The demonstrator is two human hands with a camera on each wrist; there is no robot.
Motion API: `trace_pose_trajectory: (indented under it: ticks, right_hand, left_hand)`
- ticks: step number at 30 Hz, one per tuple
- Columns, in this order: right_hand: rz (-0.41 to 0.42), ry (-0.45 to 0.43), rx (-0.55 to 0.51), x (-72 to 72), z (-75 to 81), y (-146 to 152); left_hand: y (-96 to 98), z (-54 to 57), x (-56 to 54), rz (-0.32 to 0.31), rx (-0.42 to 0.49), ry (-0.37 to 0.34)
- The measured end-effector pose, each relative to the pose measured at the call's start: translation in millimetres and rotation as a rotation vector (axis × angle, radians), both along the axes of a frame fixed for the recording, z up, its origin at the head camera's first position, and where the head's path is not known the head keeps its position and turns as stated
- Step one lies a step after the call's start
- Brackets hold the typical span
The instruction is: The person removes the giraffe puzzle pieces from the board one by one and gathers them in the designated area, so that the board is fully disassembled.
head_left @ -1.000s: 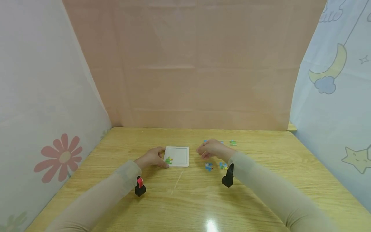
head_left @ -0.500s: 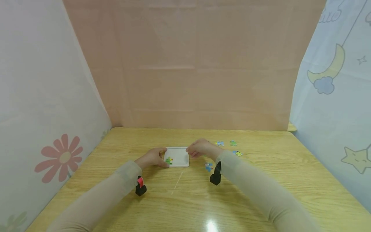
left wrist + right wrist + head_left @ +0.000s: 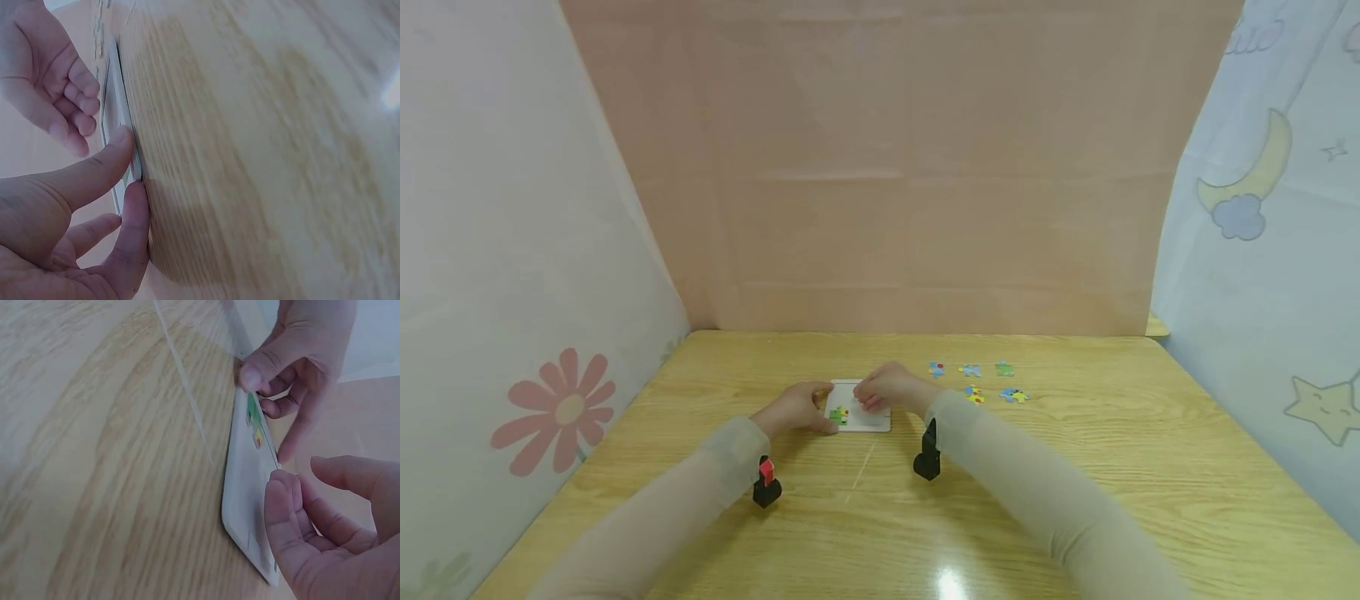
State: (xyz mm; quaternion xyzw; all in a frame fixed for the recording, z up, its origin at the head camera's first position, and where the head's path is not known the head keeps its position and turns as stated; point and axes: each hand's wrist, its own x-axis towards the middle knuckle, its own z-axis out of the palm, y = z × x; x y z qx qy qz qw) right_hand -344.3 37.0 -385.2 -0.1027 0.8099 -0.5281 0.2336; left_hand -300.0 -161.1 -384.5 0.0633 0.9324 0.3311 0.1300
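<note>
A shallow white puzzle tray [image 3: 872, 425] lies on the table. In its near left corner sits a green puzzle piece [image 3: 838, 416] with yellow and red bits. My left hand [image 3: 797, 408] grips the tray's left end, thumb over the rim, as the right wrist view shows. Over the tray's right half is my right hand [image 3: 891, 390], fingers curled downward. In the right wrist view its fingertips [image 3: 284, 481] are right at the tray's far edge. No piece shows between its thumb and fingers, and I cannot tell whether one is hidden there.
Several loose puzzle pieces lie right of the tray: a blue one with red [image 3: 936, 369], a light blue one [image 3: 970, 370], a green one [image 3: 1004, 368], and yellow-blue pieces [image 3: 1015, 396] nearer. The right sleeve [image 3: 1030, 467] covers part of the table [image 3: 865, 542]. A cloth backdrop [image 3: 880, 167] stands behind.
My right hand has moved left from among the loose pieces to over the tray, uncovering pieces on the right while its sleeve now hides the nearer ones. The left hand and tray stay put.
</note>
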Motion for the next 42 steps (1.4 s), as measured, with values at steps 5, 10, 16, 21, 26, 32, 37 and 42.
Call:
trace_pose_trajectory:
  ticks: [5, 10, 16, 21, 26, 32, 37, 42]
  right_hand:
    - [0.013, 0.048, 0.029, 1.0, -5.4, -9]
    - [0.008, 0.077, 0.042, 4.3, -10.2, -17]
    - [0.04, 0.133, 0.096, 7.0, -10.2, -26]
    - [0.057, 0.176, 0.116, 11.7, -9.4, -31]
    - [0.044, 0.208, 0.167, 15.6, -10.8, -34]
    - [0.03, 0.224, 0.196, 25.1, -7.8, -39]
    - [-0.025, 0.214, 0.185, 30.7, -3.6, -39]
    - [-0.027, 0.199, 0.17, 29.5, -2.5, -38]
  left_hand:
    - [4.5, -0.5, -1.0, 0.006, 0.005, 0.01]
    - [5.9, -2.9, -1.0, 0.007, -0.001, 0.006]
    - [3.6, -1.1, 0.1, 0.013, 0.022, -0.012]
    - [0.2, -0.3, 2.4, 0.004, 0.021, -0.001]
    - [-0.8, 0.2, 3.7, 0.004, 0.03, -0.011]
    - [0.6, 3.7, 4.5, 0.002, 0.02, -0.006]
    - [1.5, 2.4, 3.8, 0.015, 0.047, -0.021]
    - [1.0, -0.2, 1.7, 0.024, 0.044, -0.02]
